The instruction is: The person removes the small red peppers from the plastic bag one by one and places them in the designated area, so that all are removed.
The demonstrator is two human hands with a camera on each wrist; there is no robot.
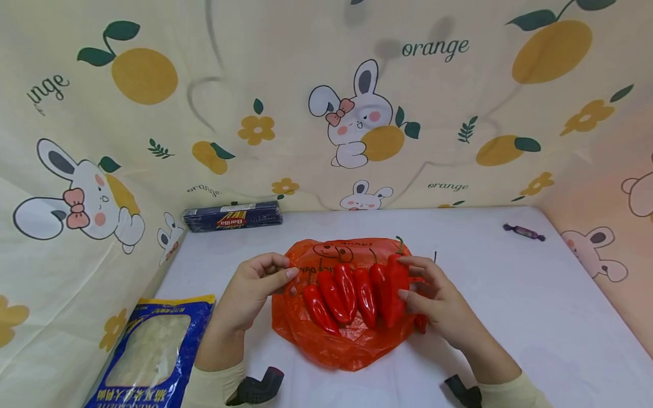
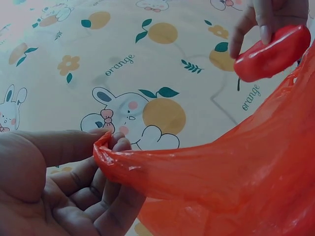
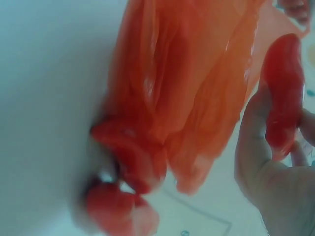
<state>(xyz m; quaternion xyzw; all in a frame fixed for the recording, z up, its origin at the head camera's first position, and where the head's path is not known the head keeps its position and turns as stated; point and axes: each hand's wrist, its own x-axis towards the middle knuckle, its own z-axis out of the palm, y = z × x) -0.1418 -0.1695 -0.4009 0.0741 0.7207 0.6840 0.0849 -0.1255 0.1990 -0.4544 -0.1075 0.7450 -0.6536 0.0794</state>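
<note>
Pack (image 1: 150,351) near left of bag (image 1: 349,352), apparently set aside. Left hand (image 1: 257,280) pinches bag's left edge, thumb against fingers, presumably keeping film taut. Five peppers (image 1: 346,286) lie side by side on bag, likely for easy picking. Right hand (image 1: 436,294), at bag's right side, grips sixth pepper (image 1: 395,292) between thumb and fingers, perhaps lightly to spare skin. Box (image 1: 232,216) beyond bag, leftward; candy (image 1: 524,232) beyond, far right.

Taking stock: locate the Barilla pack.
In the head view, the Barilla pack lies at left, near the far edge of the table, beyond the red bag.
</note>
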